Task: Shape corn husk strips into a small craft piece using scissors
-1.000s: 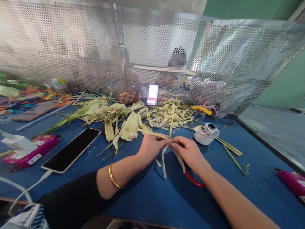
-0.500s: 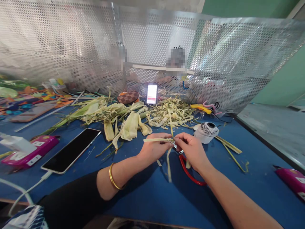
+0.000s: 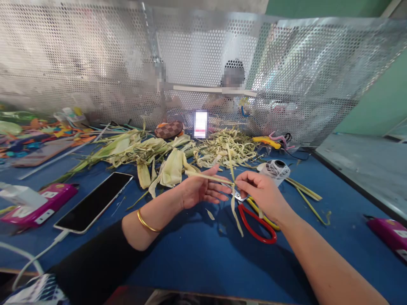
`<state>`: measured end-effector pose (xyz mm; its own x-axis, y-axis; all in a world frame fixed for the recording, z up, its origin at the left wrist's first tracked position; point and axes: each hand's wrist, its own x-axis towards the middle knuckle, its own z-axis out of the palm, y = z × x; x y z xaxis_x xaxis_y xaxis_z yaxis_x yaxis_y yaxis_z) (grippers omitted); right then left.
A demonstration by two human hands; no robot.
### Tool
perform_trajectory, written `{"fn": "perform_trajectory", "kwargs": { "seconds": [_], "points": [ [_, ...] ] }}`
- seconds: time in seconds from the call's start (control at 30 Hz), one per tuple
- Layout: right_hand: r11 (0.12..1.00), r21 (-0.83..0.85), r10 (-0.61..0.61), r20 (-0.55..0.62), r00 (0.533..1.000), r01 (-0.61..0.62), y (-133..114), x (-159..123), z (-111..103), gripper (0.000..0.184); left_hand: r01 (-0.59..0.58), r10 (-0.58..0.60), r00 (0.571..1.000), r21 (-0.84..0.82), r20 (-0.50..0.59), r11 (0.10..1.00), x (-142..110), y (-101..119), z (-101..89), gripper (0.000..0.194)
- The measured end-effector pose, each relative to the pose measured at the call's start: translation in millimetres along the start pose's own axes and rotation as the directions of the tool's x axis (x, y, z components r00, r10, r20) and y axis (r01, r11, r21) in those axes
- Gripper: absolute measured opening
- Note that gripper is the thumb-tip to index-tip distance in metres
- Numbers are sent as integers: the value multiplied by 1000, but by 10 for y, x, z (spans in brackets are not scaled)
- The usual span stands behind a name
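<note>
Pale corn husk strips [image 3: 232, 163] cross at a small knot, with ends pointing up, left and down. My right hand [image 3: 259, 192] pinches them at the crossing between thumb and fingertips. Beside it my left hand [image 3: 206, 189] is open, palm turned up and fingers stretched; the left-pointing strip passes across it near the thumb. Below the hands lie scissors [image 3: 259, 226] with one red and one yellow handle, their blades partly covered by the strips and fingers. A spool of white thread [image 3: 276, 171] stands just behind my right hand.
Behind are a heap of husk leaves [image 3: 143, 150] and a pile of shredded husk [image 3: 227, 146], before a perforated metal screen [image 3: 203, 51]. A phone [image 3: 95, 201] on a cable and a magenta power strip [image 3: 41, 205] lie left. Another magenta box [image 3: 386, 237] lies right.
My left hand has let go of the crossing and opened, moving slightly left with the palm up. My right hand keeps its pinch. More of the scissors shows.
</note>
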<state>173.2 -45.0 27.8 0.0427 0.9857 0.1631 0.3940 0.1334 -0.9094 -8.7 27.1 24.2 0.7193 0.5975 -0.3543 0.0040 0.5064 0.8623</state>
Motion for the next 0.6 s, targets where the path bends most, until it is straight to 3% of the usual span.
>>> {"fn": "perform_trajectory", "kwargs": {
  "seconds": [0.17,0.43,0.6],
  "points": [
    [1000,-16,8,53,999,-7,-13,-9,2,22,-127,115,991,244,63,961,-36,-41,48,33],
    [997,82,13,21,1000,-14,35,11,47,18,-191,193,981,210,12,959,-24,-135,166,30],
    [999,46,2,88,996,-6,7,-16,51,12,-184,194,981,196,-29,963,-31,-169,204,34]
  ]
}}
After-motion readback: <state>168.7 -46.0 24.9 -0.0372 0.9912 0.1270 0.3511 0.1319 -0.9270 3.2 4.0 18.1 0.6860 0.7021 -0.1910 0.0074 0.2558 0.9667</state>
